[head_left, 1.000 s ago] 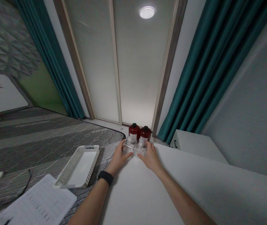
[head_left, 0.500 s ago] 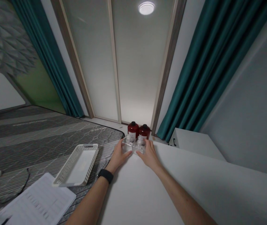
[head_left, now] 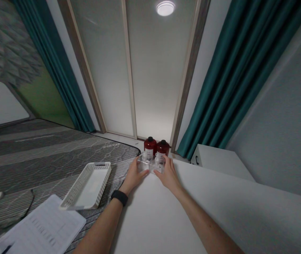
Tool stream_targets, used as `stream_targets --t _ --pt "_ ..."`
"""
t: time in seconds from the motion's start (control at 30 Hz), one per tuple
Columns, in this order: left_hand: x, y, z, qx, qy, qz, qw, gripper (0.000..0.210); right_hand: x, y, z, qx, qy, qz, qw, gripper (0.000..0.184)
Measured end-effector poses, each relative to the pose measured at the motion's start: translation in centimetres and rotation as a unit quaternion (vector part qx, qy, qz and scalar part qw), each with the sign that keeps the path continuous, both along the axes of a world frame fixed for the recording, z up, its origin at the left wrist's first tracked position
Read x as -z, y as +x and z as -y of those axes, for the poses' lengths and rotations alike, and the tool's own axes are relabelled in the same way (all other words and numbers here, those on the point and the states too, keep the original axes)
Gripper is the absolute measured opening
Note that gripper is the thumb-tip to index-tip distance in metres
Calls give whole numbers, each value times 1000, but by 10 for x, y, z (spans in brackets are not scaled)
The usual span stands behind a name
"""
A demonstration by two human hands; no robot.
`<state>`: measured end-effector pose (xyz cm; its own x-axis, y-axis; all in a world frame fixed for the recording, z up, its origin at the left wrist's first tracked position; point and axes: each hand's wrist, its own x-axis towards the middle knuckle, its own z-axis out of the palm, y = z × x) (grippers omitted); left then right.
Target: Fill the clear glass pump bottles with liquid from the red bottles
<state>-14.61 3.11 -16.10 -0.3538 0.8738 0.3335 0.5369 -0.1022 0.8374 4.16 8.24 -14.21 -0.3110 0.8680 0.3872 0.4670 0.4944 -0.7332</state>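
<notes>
At the far end of the white table (head_left: 158,215), a clear plastic tray (head_left: 144,167) sits between my two hands. Small clear bottles or jars (head_left: 159,159) stand in it; their exact kind is too small to tell. My left hand (head_left: 135,175) grips the tray's left side, thumb along the near edge. The right side is held the same way by my right hand (head_left: 168,175). Just behind the tray are two dark red bottles with black caps, the left one (head_left: 149,144) and the right one (head_left: 163,146), their pale labels partly hidden.
Left of the table, a bed (head_left: 68,155) carries a white perforated basket (head_left: 69,192), printed sheets (head_left: 44,225) and a dark cable (head_left: 30,204). A white cabinet (head_left: 219,162) stands beyond the table's right side. Behind are sliding frosted doors (head_left: 153,77) and green curtains (head_left: 235,70).
</notes>
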Motion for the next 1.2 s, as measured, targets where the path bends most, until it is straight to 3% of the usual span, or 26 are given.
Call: stream_targets --t 0.27,0.67,1.07,1.2 --pt "-2 0 -1 9 5 -8 1000 66 1 1 -4 -11 9 17 1000 58" --pt "10 -5 -4 -14 -11 20 1000 88 0 2 0 -6 1 4 1000 71" --pt "0 -15 18 -44 -1 -29 999 82 -13 14 14 18 15 14 1000 73" --pt "-13 -15 25 -55 29 -81 995 69 -19 19 22 13 10 25 1000 73"
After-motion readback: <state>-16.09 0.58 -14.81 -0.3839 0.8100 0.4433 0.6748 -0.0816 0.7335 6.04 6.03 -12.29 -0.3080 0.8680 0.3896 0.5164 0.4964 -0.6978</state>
